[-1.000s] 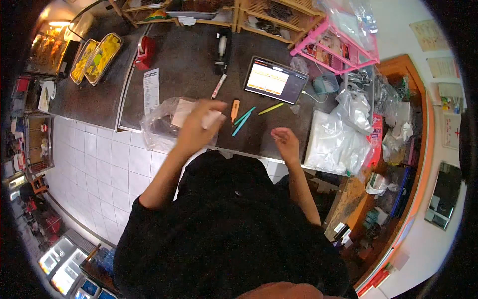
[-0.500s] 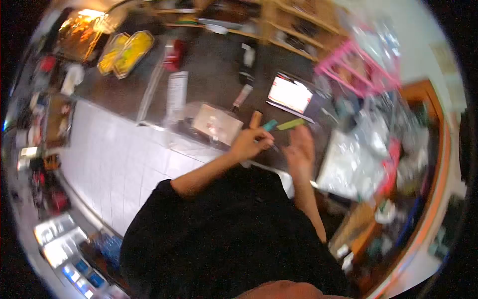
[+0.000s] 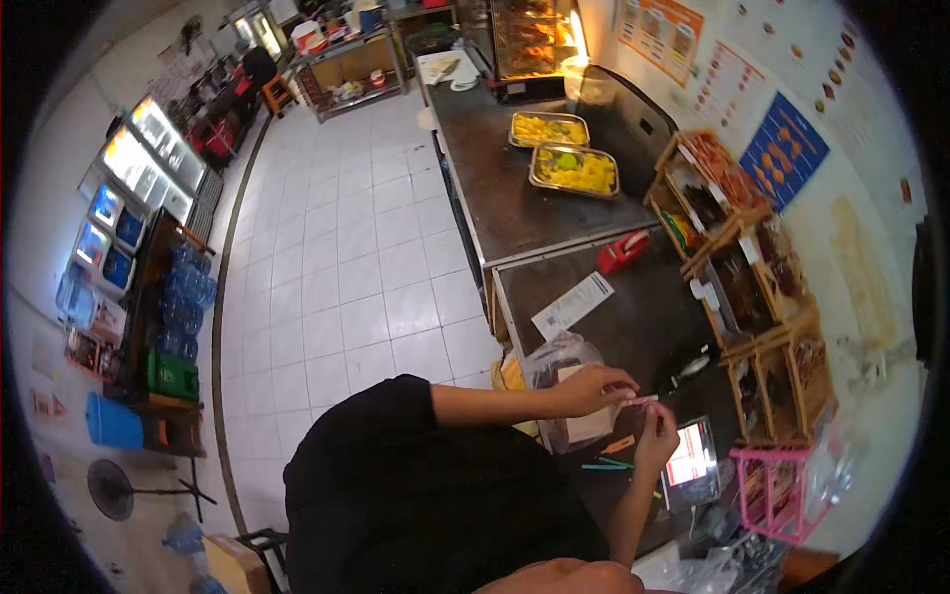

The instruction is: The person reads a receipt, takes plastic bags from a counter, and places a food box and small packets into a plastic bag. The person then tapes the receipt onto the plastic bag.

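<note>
The grip of both hands closes on a pale stick: the left hand pinches one end, and the right hand, fingers bent, has its fingertips at the other. The stick lies across the small gap between them, above the desk; its markings are too small to read.

Just beside the grip, partly under the left hand and its forearm, a flat box lies in a clear bag. Just below the grip in view are an orange marker and teal pens, with a bit of a yellow-green pen near the right forearm. The tablet, screen lit, stands close to the right hand.

Farther from the grip, a black dispenser sits up and to the right in view. Above the grip lie a receipt and then a red dispenser. Well apart, higher up, are two trays of yellow food, near a lit display case.

Wooden racks line the desk's far edge, and a pink rack stands beyond the tablet. Crumpled plastic lies below the tablet in view.
</note>
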`<state>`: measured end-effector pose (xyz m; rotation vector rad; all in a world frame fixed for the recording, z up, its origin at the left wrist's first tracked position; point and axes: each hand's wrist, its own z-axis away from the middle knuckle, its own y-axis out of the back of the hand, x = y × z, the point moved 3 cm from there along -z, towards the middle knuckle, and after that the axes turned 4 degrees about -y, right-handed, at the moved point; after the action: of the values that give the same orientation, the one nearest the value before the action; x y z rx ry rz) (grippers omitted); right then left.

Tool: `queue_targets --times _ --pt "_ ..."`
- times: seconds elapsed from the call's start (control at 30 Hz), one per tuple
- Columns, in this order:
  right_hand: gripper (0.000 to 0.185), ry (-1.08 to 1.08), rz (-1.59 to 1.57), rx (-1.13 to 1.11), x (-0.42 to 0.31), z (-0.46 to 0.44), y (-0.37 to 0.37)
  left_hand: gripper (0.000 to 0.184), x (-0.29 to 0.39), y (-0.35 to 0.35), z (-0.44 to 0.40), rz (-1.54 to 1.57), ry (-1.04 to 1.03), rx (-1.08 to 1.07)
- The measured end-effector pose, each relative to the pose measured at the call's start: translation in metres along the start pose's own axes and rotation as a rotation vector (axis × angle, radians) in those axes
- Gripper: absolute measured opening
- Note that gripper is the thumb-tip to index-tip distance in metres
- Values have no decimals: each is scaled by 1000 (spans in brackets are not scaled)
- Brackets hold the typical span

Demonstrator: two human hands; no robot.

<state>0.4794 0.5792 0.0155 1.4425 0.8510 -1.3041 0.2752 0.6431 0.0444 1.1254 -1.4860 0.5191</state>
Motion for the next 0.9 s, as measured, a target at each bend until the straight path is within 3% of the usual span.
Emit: queue_targets --times 0.03,0.07,0.13,0.17,0.2,0.23,0.27,0.3,0.4,0.47,0.57,0.6,0.63,0.7,0.73,0.8,0.9 --pt "19 286 233 41 5 -24 -2 28 -2 12 3 22 30 68" --pt "20 328 251 99 -12 -37 -16 28 -4 26 6 19 20 89" --pt "19 475 800 190 -6 -72 -27 22 -4 60 15 -75 -23 126" --pt "19 501 801 187 -7 -89 -33 19 12 79 20 -196 -10 106" --pt "19 325 847 46 -1 -108 -39 19 10 92 26 -200 -21 127" --pt "19 144 890 -95 6 -123 -46 26 9 103 32 -403 -141 169" --pt "19 160 893 -99 8 -133 -53 34 14 113 40 -608 -256 206" --pt "18 168 970 -115 14 -142 -60 53 12 118 48 -682 -158 152" --pt "15 108 1046 -177 42 -171 -73 62 -14 123 68 -607 -37 136" --pt "18 -62 1121 -246 61 -182 -74 61 -27 121 75 -570 34 101" --pt "29 84 1172 -282 76 -188 -67 63 -48 108 83 -532 111 14" --pt "39 292 1266 -245 106 -200 -60 63 -45 104 84 -470 190 11" --pt "40 338 1096 -210 112 -204 -49 62 -54 101 85 -453 -70 68" --pt "34 357 1028 -73 119 -216 -27 57 -59 95 92 -356 49 77" --pt "30 353 802 -99 79 -208 -24 51 -49 96 86 -279 96 71" --pt "18 78 874 -120 73 -222 -3 48 -36 99 79 -346 71 48" --pt "13 -153 622 -56 79 -222 26 47 -37 97 78 -362 150 -5"
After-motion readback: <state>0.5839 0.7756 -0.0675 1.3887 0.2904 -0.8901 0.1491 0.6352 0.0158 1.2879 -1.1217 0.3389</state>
